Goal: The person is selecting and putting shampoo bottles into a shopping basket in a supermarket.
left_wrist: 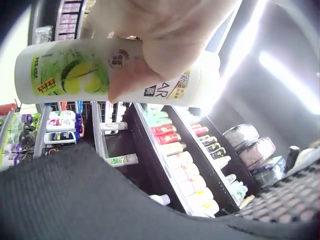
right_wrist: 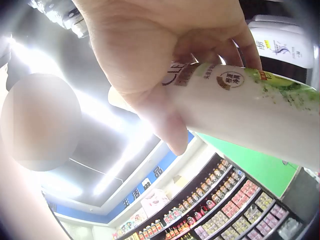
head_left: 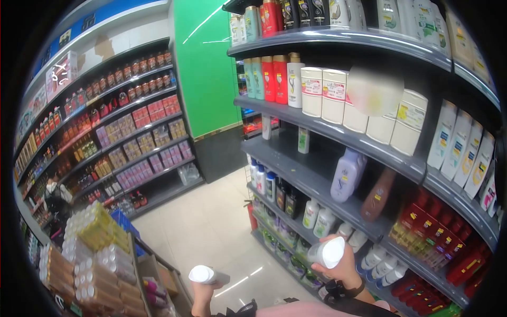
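My left hand [head_left: 202, 297] grips a white shampoo bottle [head_left: 203, 274] low in front of me, its white end toward the head camera. The left wrist view shows this bottle [left_wrist: 70, 75] has a green and yellow fruit label, with the thumb across its front. My right hand [head_left: 347, 273] holds a similar white shampoo bottle [head_left: 327, 252] beside the lower shelves. In the right wrist view, the fingers and thumb wrap round this bottle [right_wrist: 240, 115], which bears a green label at one end. A lavender bottle [head_left: 348, 174] and a brown bottle [head_left: 378, 195] stand on the shelf above the right hand.
Grey shelves [head_left: 296, 164] with shampoo bottles and red boxes [head_left: 428, 222] rise on my right. Stacked bottle packs [head_left: 100, 248] stand at lower left. Beyond the tiled floor [head_left: 195, 222] is a long stocked shelf wall [head_left: 127, 121], with a person [head_left: 57, 198] at far left.
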Demonstrator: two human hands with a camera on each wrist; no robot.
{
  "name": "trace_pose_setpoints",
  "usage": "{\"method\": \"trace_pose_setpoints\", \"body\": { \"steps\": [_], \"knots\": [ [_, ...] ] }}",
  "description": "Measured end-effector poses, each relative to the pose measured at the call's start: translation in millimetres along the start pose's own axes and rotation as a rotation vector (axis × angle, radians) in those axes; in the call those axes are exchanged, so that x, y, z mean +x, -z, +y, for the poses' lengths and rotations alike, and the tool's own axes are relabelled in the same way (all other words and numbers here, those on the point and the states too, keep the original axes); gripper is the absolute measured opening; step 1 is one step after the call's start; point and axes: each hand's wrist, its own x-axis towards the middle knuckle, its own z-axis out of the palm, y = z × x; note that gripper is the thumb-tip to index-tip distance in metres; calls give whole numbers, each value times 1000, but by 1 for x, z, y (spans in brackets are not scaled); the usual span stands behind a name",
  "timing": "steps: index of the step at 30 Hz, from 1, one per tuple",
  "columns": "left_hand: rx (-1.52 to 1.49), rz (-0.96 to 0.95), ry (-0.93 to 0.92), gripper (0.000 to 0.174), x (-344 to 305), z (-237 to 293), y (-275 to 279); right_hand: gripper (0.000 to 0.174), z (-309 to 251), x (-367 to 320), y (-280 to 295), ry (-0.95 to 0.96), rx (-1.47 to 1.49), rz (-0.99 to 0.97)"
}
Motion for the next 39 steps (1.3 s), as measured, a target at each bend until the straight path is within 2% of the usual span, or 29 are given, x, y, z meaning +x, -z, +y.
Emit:
{"method": "trace_pose_setpoints", "body": {
  "steps": [2, 4, 5, 8, 9, 10, 12, 13, 14, 16, 18, 21, 28, 29, 30, 31, 32, 34, 37, 39],
  "knots": [
    [31, -46, 14, 55, 43, 21, -25, 67, 11, 33, -2, 10, 13, 27],
    [130, -55, -210, 64, 75, 38, -52, 69, 31, 61, -10, 113, 89, 74],
    [186, -52, -422, 58, 92, 38, -63, 69, 37, 74, -13, 98, 86, 72],
    [155, -70, -457, 62, 125, 45, -95, 70, 50, 110, -21, 138, -3, 64],
    [33, -119, -339, 65, 135, 40, -105, 70, 55, 121, -22, 188, 30, 96],
    [24, -132, -331, 65, 146, 37, -114, 70, 59, 133, -24, 241, 62, 132],
    [-63, -222, -436, 66, 174, 40, -134, 68, 66, 154, -25, 230, 52, 153],
    [5, -254, -549, 63, 191, 46, -142, 67, 71, 164, -27, 257, -2, 184],
    [2, -271, -544, 63, 209, 51, -153, 66, 77, 174, -30, 284, -56, 214],
    [-39, -327, -760, 59, 242, 60, -178, 65, 90, 193, -35, 270, -75, 247],
    [-93, -377, -778, 59, 280, 68, -203, 64, 104, 217, -41, 269, -99, 297],
    [-210, -480, -916, 55, 342, 80, -242, 64, 125, 255, -51, 276, -175, 365],
    [-322, -752, -1038, 60, 482, 111, -317, 68, 172, 360, -85, 102, -257, 460],
    [-362, -774, -972, 46, 496, 114, -326, 69, 175, 374, -89, -13, -235, 475],
    [-376, -787, -973, 46, 511, 113, -335, 70, 178, 389, -93, -126, -212, 491],
    [-354, -844, -862, 53, 527, 111, -345, 64, 188, 402, -94, -147, -260, 529],
    [-330, -900, -751, 61, 541, 111, -356, 66, 204, 414, -91, -224, -266, 507],
    [-386, -1077, -524, 61, 565, 122, -376, 67, 223, 437, -93, -215, -215, 620],
    [-379, -1219, -403, 57, 593, 131, -416, 59, 249, 470, -91, -223, -246, 678],
    [-361, -1300, -434, 53, 610, 127, -449, 56, 263, 486, -90, -247, -318, 715]
  ]
}}
